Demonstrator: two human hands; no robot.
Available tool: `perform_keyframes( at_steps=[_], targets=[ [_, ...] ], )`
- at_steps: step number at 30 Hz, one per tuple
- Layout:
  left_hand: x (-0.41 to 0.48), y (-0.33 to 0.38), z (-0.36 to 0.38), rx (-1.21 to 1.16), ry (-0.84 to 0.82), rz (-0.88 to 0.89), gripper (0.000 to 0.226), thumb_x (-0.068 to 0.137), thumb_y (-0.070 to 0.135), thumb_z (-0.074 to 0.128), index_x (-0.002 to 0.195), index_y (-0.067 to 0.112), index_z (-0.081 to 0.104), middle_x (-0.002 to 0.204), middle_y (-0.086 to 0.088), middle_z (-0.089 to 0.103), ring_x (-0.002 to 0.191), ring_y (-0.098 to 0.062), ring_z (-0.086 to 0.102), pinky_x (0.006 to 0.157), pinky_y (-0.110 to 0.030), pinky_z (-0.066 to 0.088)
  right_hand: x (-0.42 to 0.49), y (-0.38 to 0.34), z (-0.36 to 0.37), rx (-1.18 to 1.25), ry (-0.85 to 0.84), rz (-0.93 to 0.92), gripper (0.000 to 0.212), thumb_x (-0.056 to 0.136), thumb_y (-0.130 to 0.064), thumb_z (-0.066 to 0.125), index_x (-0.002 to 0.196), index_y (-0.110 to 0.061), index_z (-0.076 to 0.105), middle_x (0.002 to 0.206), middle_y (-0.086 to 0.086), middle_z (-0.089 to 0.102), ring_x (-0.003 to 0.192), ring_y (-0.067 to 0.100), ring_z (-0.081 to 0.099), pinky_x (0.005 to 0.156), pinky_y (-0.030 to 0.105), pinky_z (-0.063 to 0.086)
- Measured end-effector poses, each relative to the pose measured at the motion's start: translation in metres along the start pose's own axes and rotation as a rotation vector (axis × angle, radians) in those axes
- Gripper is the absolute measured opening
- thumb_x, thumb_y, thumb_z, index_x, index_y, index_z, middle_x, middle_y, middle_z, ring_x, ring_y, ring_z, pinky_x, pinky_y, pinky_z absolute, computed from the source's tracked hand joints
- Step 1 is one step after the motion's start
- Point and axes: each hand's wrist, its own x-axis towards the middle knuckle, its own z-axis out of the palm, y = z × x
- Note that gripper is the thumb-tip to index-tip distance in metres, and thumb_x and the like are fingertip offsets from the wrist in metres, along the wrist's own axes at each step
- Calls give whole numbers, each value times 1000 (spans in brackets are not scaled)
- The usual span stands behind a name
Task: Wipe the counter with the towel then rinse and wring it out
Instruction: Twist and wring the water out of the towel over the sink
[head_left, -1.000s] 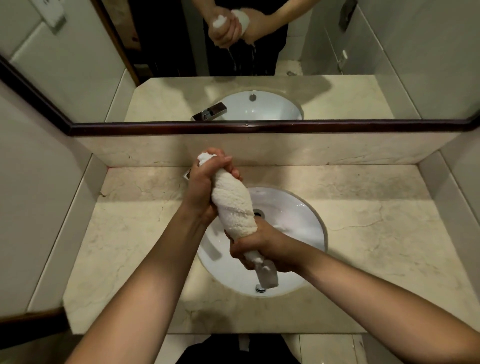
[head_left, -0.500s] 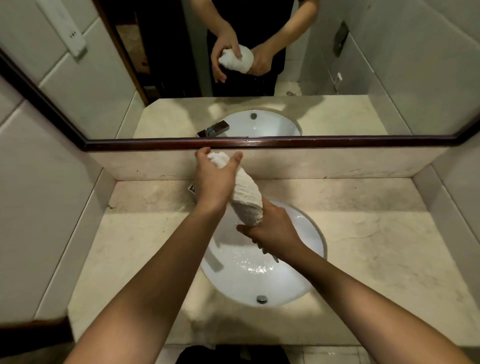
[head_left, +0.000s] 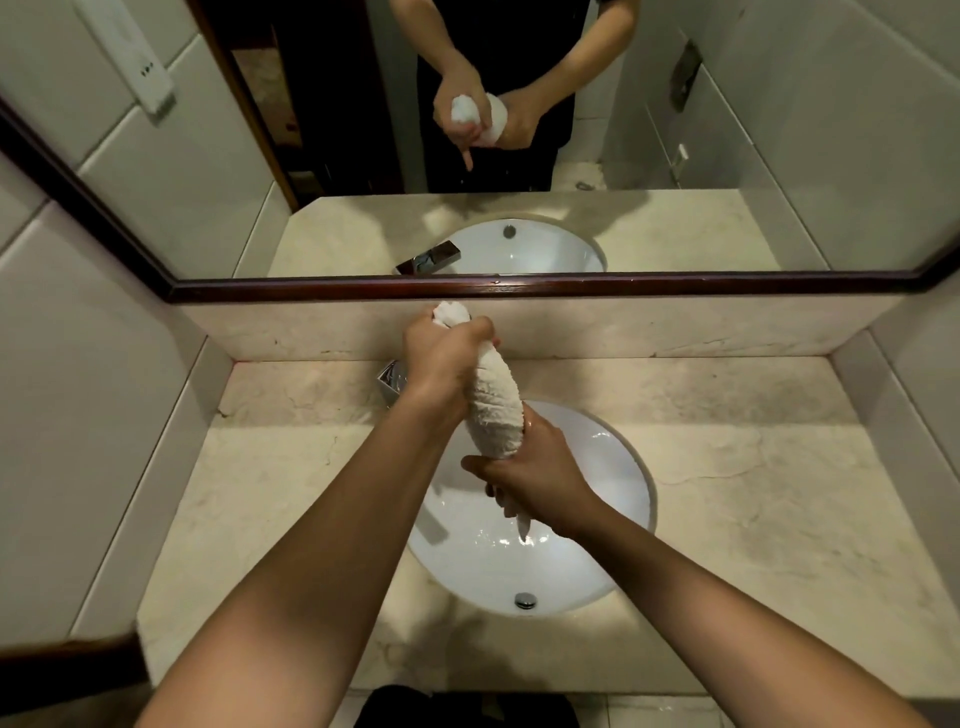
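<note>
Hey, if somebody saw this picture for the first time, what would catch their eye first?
The white towel, twisted into a tight roll, stands out at the centre, above the white sink. The left hand grips its upper end and the right hand its lower end. Across the top, the dark-framed mirror shows the same hands and towel from the front.

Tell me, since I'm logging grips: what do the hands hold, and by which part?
Both hold the twisted towel over the sink: the left hand grips its upper end, the right hand its lower end.
</note>
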Motion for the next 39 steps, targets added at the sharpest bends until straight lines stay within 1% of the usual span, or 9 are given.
perform_keyframes(
  at_steps=[7, 10, 16, 27, 31, 34, 36, 38, 39],
  targets=[
    [8, -8, -7, 21, -75, 71, 26, 81, -8, 68, 98, 7, 55, 73, -17, 61, 53, -24, 64, 53, -36, 57, 6, -3, -6, 116, -145, 110, 34, 82, 2, 76, 97, -14, 50, 54, 6, 47, 42, 21, 46, 44, 31, 44],
    [7, -9, -7, 37, -112, 126, 25, 79, -10, 67, 91, 8, 56, 72, -17, 58, 55, -26, 61, 54, -37, 56, 7, 0, -8, 239, -216, 142, 38, 77, 6, 73, 90, -13, 43, 55, 8, 38, 44, 20, 41, 48, 29, 37],
    [2, -9, -10, 49, -222, 178, 27, 72, -7, 67, 80, 16, 55, 68, -15, 56, 63, -33, 60, 60, -46, 57, 3, -4, -13, 286, -342, 192, 36, 67, 3, 69, 92, -11, 47, 62, 10, 39, 41, 19, 43, 49, 28, 37],
    [-14, 7, -14, -99, -446, 206, 34, 83, -22, 55, 86, 12, 52, 64, -14, 56, 52, -26, 60, 55, -34, 56, -11, -16, -18, 435, -558, 163, 32, 78, 12, 61, 101, -8, 51, 64, 12, 44, 37, 16, 46, 44, 22, 39],
    [-11, 10, -10, -94, -541, 192, 26, 77, -11, 64, 87, 11, 55, 67, -12, 56, 55, -26, 62, 59, -36, 56, -14, -14, -5, 462, -513, 139, 28, 78, 11, 63, 97, -4, 50, 67, 14, 50, 44, 19, 50, 45, 26, 43],
    [3, 8, -15, -149, -513, 84, 21, 79, 3, 70, 90, 14, 56, 69, -12, 60, 62, -27, 66, 65, -37, 57, -5, -18, -10, 187, -351, 88, 32, 78, 0, 76, 96, 9, 52, 72, 18, 58, 60, 30, 61, 57, 42, 56],
    [7, 2, -19, -185, -450, 28, 21, 84, 10, 73, 99, 17, 60, 77, -11, 69, 78, -30, 71, 72, -39, 59, 0, -22, -18, 69, -291, 99, 29, 81, -5, 80, 96, 3, 58, 70, 17, 65, 62, 33, 66, 60, 46, 58],
    [11, -5, -20, -105, -353, 11, 41, 90, 18, 77, 126, 23, 59, 110, -10, 72, 99, -27, 70, 78, -39, 62, 2, -21, -22, 34, -252, 111, 26, 81, -4, 80, 98, -4, 60, 72, 14, 69, 58, 29, 67, 55, 43, 57],
    [12, -8, -18, -49, -300, 14, 56, 88, 26, 80, 138, 30, 53, 128, -8, 65, 106, -25, 68, 83, -38, 63, 3, -18, -22, -1, -223, 100, 28, 80, -3, 79, 100, -8, 60, 74, 11, 70, 56, 25, 66, 53, 41, 55]
  ],
)
